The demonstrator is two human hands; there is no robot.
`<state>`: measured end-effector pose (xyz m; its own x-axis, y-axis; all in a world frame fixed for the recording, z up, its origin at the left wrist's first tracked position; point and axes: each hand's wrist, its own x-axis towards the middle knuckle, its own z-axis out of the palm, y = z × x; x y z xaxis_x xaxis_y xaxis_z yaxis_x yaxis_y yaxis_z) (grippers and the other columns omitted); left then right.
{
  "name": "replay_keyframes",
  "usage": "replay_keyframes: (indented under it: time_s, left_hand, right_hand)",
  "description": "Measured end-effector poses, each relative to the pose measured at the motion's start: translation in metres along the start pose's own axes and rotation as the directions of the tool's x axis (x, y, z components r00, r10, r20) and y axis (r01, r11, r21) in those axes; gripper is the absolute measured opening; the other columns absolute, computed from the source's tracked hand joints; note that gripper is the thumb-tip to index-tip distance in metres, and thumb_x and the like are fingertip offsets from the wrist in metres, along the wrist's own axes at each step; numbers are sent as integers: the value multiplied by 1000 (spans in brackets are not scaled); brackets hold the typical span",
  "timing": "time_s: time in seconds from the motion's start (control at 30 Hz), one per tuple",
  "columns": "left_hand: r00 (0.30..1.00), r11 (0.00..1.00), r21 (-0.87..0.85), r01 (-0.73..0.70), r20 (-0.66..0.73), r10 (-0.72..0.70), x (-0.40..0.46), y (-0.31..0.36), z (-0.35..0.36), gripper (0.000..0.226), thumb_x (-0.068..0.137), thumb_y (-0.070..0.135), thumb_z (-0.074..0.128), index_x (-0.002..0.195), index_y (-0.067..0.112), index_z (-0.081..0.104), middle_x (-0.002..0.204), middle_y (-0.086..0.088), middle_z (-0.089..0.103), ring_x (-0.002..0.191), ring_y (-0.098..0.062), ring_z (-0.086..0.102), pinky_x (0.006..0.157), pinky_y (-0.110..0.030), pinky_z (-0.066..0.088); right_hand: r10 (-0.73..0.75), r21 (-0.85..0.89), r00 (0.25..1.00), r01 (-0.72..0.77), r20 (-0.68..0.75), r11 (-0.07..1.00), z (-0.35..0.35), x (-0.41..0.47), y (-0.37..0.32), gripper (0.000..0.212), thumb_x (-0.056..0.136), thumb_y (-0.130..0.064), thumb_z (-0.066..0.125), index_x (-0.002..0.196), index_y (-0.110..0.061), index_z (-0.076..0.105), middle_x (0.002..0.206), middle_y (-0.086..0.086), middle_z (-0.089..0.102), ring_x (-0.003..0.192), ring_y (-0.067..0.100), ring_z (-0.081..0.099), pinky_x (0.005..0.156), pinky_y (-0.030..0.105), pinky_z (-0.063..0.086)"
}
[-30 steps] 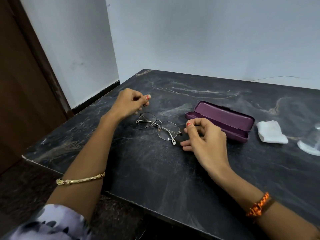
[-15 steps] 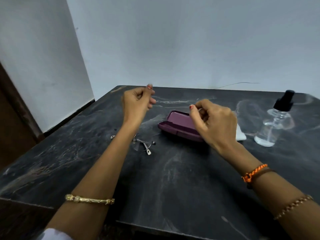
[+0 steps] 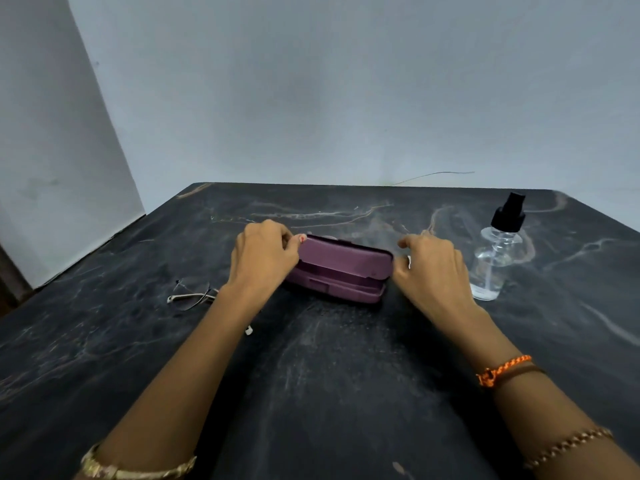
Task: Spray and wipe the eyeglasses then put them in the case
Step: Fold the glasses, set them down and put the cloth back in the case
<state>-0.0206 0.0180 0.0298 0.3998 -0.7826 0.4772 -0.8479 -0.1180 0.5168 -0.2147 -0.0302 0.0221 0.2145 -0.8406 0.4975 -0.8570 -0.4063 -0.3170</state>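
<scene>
Head view: left hand (image 3: 265, 258) and right hand (image 3: 433, 268) gripped ends of purple case (image 3: 341, 270), frame centre, long axis left-right. Eyeglasses (image 3: 194, 295) lay on table (image 3: 346, 375) lower left, nearer left hand.

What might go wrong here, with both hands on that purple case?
The eyeglasses lie on the table partly under the left forearm, so the arm could press or drag them. The purple case looks nearly closed while the glasses are outside it. The right hand is close to the spray bottle and could topple it.
</scene>
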Motion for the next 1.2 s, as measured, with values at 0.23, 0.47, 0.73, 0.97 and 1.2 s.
replay_keyframes:
  time_s: [0.23, 0.47, 0.73, 0.97, 1.2]
  left_hand:
    - [977, 989, 58, 138, 153, -145, -1, -8, 3, 30, 84, 30, 61, 83, 1, 69, 85, -19, 70, 82, -34, 64, 78, -42, 54]
    - [956, 972, 43, 230, 179, -234, -2, -13, 2, 24, 77, 30, 69, 80, 6, 68, 85, -17, 69, 85, -31, 63, 71, -33, 46]
    - [933, 966, 31, 255, 254, -255, -1, -9, 1, 16, 75, 25, 72, 75, 9, 69, 87, -13, 69, 78, -24, 58, 67, -33, 44]
    - [907, 965, 56, 257, 332, -260, -2, -6, -6, 14, 73, 24, 73, 73, 10, 70, 85, -11, 68, 80, -25, 59, 69, -36, 48]
    - [876, 967, 92, 236, 410, -253, -3, -1, -11, 16, 70, 26, 76, 76, 11, 72, 90, -9, 68, 90, -27, 60, 82, -40, 51]
  right_hand:
    - [100, -60, 991, -95, 92, 994, 1, -2, 8, 34, 84, -13, 47, 116, -3, 51, 109, 26, 58, 102, 45, 51, 72, 39, 38]
    - [147, -77, 977, -136, 154, 988, 2, -3, 14, 36, 81, -14, 52, 115, -1, 51, 110, 26, 59, 104, 44, 51, 75, 40, 40]
    - [128, -43, 981, -123, 148, 991, 3, -3, 18, 32, 82, -9, 53, 112, 0, 46, 109, 23, 56, 103, 39, 50, 72, 35, 33]
    - [105, 131, 994, -102, -19, 986, -1, 3, 18, 25, 79, 6, 50, 101, 3, 62, 103, 22, 62, 97, 37, 56, 82, 41, 46]
    - [254, 642, 958, -111, -135, 759, -12, 5, 10, 10, 82, -8, 59, 88, -12, 66, 78, -4, 62, 70, 8, 56, 57, 17, 45]
